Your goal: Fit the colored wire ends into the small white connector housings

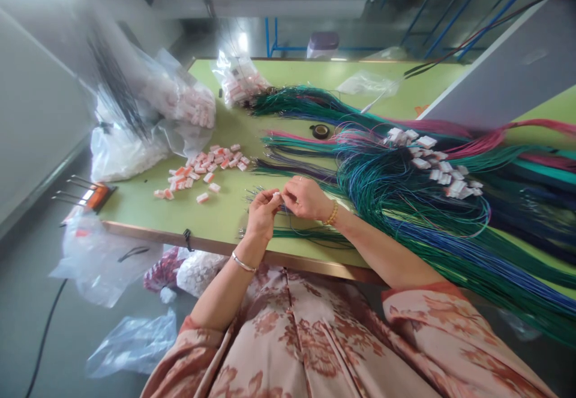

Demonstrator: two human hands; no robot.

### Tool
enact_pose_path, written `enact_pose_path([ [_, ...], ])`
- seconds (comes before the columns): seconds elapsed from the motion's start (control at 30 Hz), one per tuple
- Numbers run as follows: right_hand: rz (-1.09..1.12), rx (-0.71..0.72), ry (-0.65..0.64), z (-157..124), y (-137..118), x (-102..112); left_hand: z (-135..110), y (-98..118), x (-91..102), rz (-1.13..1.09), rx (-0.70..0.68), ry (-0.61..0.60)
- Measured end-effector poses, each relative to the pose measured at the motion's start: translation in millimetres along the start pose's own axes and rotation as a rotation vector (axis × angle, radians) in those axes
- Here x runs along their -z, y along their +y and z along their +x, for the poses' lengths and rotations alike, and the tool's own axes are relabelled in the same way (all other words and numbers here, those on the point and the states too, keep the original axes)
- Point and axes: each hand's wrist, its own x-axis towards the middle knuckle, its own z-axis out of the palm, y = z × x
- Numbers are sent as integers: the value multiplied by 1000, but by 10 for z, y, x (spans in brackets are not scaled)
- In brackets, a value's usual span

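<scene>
Both hands meet above the near part of the green table. My left hand (264, 212) is closed on a small white connector housing (276, 195), pinched between thumb and fingertips. Right beside it, my right hand (306, 199) is closed too, its fingertips up against the housing; a thin wire (288, 218) seems to run from them, though the fingers hide the grip. Loose orange-and-white connector housings (216, 161) lie in a pile left of my hands. To the right, bundles of green and blue wires (369, 182) spread across the table, and white connectors (432, 158) rest on them.
Clear bags of housings (191, 107) stand at the back left. A roll of black tape (320, 131) lies behind my hands. An orange block with metal prongs (96, 197) sits at the left corner. A grey panel (508, 56) rises at the right. Plastic bags (135, 338) lie below the table edge.
</scene>
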Motion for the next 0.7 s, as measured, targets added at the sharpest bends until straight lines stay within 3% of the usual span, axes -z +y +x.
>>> enact_pose_path([
  [0.23, -17, -39, -44, 9, 16, 26, 33, 51, -11, 13, 3, 5],
  [0.5, -156, -75, -50, 3, -79, -143, 56, 9, -27, 143, -73, 50],
  [0.7, 92, -175, -75, 221, 178, 274, 95, 144, -12, 111, -24, -32],
])
